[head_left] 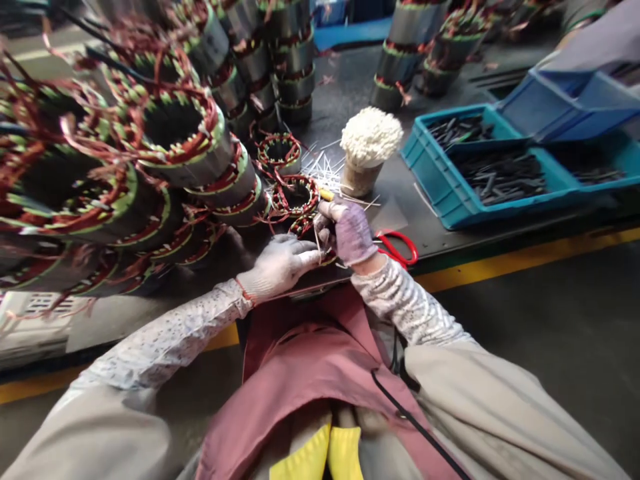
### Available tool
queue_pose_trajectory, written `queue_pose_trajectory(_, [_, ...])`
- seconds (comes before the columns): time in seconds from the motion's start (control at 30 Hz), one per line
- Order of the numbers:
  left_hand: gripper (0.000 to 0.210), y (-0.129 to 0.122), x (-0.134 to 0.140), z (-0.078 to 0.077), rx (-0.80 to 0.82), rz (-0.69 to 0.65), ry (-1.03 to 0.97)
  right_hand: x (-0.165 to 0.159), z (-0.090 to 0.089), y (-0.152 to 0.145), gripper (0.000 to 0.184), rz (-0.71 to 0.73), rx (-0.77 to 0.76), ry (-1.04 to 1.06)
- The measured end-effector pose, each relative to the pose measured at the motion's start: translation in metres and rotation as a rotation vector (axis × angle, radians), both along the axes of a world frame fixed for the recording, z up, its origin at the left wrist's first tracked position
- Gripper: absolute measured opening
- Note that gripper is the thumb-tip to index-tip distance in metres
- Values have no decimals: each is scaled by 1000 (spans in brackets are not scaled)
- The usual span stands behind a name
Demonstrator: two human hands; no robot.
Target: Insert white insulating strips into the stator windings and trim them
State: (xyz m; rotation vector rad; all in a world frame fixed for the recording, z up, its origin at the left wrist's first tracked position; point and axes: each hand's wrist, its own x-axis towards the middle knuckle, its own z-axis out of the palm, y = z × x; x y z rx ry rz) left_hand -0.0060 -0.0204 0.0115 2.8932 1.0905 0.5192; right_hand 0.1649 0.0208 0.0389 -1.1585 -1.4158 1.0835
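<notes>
My left hand (285, 265), in a whitish glove, reaches in from the left with its fingers pressed together at a thin white cord (317, 241). The cord runs up beside a copper-wound motor stator (303, 225) close to my fingers, partly hidden by both hands. My right hand (353, 232), in a purple-grey glove, is closed, and a yellow-handled tool (326, 195) sticks out above its fingers; the tool's other end is hidden. Just behind stands another small stator (296, 195) with red-brown windings. Red-handled scissors (400, 248) lie right of my right hand.
Stacks of larger stators (173, 133) with loose leads crowd the left. A cup (361, 179) of white sticks stands behind my hands, near scattered white strips (323, 172). Teal bins (435, 183) of dark pieces sit right. A co-worker's sleeve (600, 40) shows far right.
</notes>
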Motion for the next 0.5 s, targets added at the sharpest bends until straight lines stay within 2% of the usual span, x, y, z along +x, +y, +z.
queue_pose_trajectory(0.03, [30,2,-4,6,46,-23,83,10,4,8,36,2,55,-36])
queue_pose_trajectory(0.1, [36,9,-14,16,116,-78,247,41,12,22,23,-71,283,-167])
queue_pose_trajectory(0.13, [37,12,-18,20,123,-105,316,59,15,29,18,-152,412,-238])
queue_pose_trajectory(0.2, [33,19,-24,23,85,-159,391,90,19,48,11,-256,531,-342])
queue_pose_trajectory(0.3, [33,17,-22,17,34,-193,313,108,16,83,15,-298,572,-565])
queue_pose_trajectory(0.4, [38,1,-12,10,27,-77,211,102,10,110,18,-333,533,-808])
queue_pose_trajectory(0.5, [45,-11,-6,14,-51,9,242,95,11,117,28,-359,519,-870])
